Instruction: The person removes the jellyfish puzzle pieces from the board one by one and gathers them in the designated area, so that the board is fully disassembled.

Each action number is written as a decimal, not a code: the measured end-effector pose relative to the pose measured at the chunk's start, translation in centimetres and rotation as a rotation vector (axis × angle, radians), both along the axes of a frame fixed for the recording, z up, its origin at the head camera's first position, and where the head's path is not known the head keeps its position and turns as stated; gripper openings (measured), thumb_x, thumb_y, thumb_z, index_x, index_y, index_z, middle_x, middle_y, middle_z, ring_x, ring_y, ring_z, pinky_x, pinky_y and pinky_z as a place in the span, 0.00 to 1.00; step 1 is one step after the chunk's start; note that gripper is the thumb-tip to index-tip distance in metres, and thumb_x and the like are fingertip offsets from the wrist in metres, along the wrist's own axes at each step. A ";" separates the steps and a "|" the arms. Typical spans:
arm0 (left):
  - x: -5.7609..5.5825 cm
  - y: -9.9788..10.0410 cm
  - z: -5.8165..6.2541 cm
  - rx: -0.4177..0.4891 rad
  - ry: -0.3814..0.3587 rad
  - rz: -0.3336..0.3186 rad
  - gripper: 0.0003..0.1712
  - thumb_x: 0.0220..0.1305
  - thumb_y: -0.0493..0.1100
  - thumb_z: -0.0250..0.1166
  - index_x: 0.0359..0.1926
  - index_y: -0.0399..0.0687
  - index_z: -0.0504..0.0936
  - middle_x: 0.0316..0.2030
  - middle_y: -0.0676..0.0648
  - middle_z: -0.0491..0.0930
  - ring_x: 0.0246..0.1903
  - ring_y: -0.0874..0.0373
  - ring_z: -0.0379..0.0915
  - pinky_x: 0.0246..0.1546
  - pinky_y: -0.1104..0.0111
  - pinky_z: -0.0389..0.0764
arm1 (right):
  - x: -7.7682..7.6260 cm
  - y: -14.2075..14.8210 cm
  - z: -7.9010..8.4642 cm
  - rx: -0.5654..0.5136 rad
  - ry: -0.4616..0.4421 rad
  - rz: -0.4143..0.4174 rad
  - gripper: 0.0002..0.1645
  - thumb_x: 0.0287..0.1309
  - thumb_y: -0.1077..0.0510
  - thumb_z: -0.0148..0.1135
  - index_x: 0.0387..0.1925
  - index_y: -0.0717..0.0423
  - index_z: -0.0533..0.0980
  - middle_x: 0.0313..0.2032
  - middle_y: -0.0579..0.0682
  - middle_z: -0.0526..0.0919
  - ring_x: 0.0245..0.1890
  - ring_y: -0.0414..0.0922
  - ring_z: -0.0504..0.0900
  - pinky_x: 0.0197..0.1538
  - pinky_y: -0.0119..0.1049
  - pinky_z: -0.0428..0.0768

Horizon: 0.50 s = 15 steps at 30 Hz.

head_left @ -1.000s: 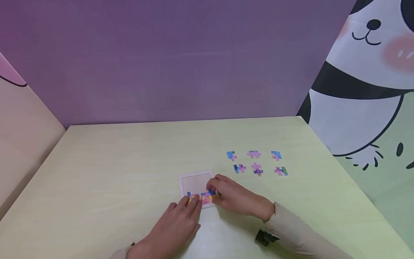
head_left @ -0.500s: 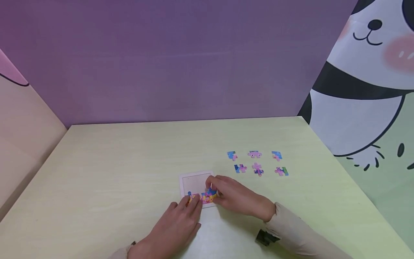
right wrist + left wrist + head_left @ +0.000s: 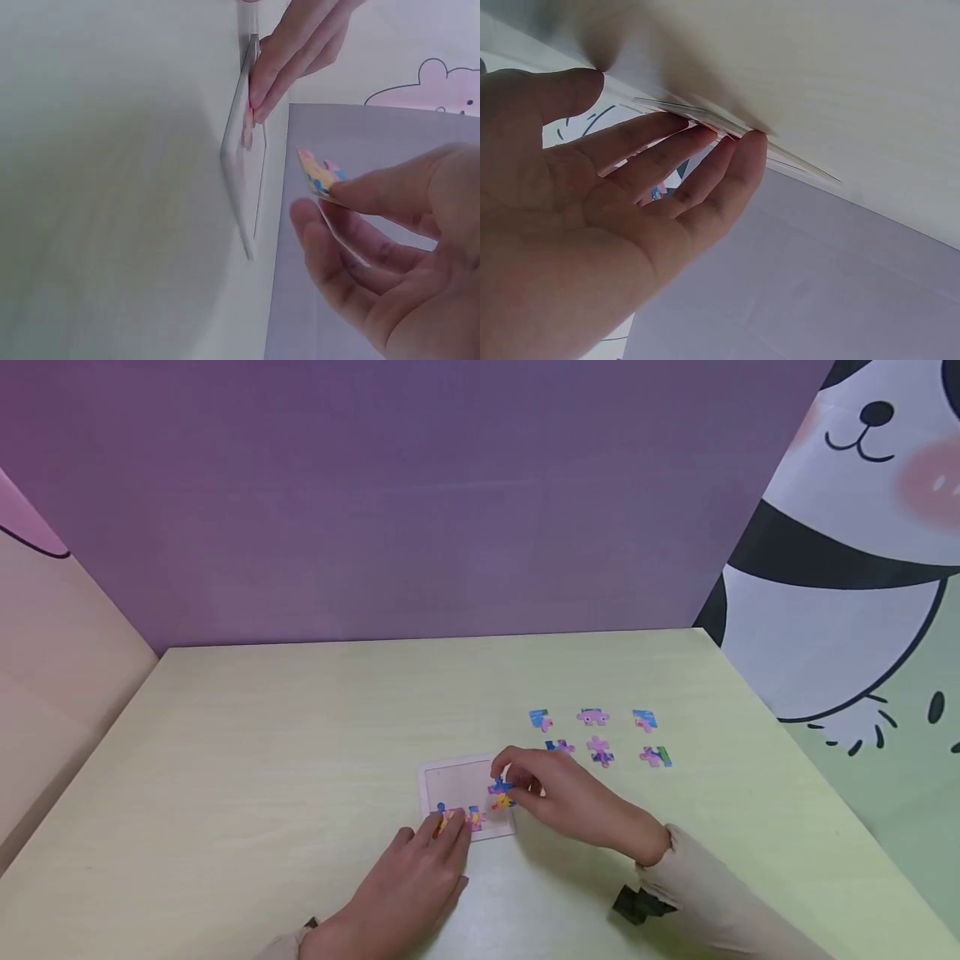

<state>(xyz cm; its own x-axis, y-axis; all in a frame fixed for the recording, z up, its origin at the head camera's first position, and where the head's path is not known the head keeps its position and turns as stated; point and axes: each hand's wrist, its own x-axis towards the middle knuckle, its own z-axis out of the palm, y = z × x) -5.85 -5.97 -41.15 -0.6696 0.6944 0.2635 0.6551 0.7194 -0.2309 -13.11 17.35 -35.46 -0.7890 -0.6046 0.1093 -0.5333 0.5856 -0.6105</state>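
Observation:
A white square puzzle tray [image 3: 423, 781] lies near the table's front. My left hand [image 3: 405, 881] rests its fairly straight fingertips on the jigsaw pieces [image 3: 476, 819] along the tray's near side, hiding part of them. Between thumb and fingers, my right hand [image 3: 581, 797] pinches a blue and yellow jigsaw piece [image 3: 501, 793] above the tray's right side. The right wrist view shows this jigsaw piece [image 3: 319, 174] raised clear of the tray [image 3: 234, 150]. In the left wrist view, the left hand's fingers [image 3: 735, 176] touch the tray, seen edge-on.
Several loose jigsaw pieces lie in two rows beyond the right hand, among them a pink one with eyes [image 3: 593, 717] and a pink and green one [image 3: 656, 757]. A purple wall [image 3: 420, 510] rises behind the table [image 3: 300, 718].
My right hand has lifted the blue and yellow jigsaw piece from the tray's near right corner, moving slightly up and right. The left hand has stayed in place.

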 end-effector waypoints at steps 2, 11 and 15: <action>0.0 0.0 0.0 0.003 0.008 0.002 0.32 0.65 0.57 0.65 0.61 0.41 0.79 0.61 0.45 0.77 0.58 0.49 0.73 0.38 0.63 0.78 | 0.2 0.5 0.1 -0.021 -0.012 -0.013 0.14 0.63 0.69 0.60 0.47 0.52 0.77 0.35 0.45 0.83 0.30 0.40 0.82 0.37 0.34 0.81; 0.2 0.1 0.2 -0.010 -0.001 0.005 0.31 0.67 0.56 0.62 0.63 0.40 0.77 0.62 0.44 0.76 0.59 0.48 0.72 0.40 0.62 0.78 | 0.8 3.7 0.2 -0.074 -0.010 -0.066 0.19 0.59 0.73 0.63 0.49 0.56 0.76 0.38 0.49 0.82 0.30 0.42 0.85 0.37 0.34 0.83; 0.2 0.0 0.1 -0.008 0.024 -0.001 0.31 0.67 0.55 0.62 0.63 0.39 0.77 0.62 0.44 0.77 0.58 0.49 0.73 0.39 0.63 0.78 | 1.1 5.1 0.3 -0.071 0.019 -0.104 0.20 0.57 0.74 0.64 0.49 0.54 0.76 0.36 0.47 0.82 0.30 0.42 0.85 0.36 0.34 0.83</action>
<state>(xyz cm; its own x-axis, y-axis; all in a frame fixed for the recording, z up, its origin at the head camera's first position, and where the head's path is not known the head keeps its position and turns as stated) -5.65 -5.97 -41.04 -0.6629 0.6968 0.2740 0.6498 0.7172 -0.2518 -12.04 22.47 -35.16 -0.8446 -0.5096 0.1641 -0.4833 0.5940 -0.6430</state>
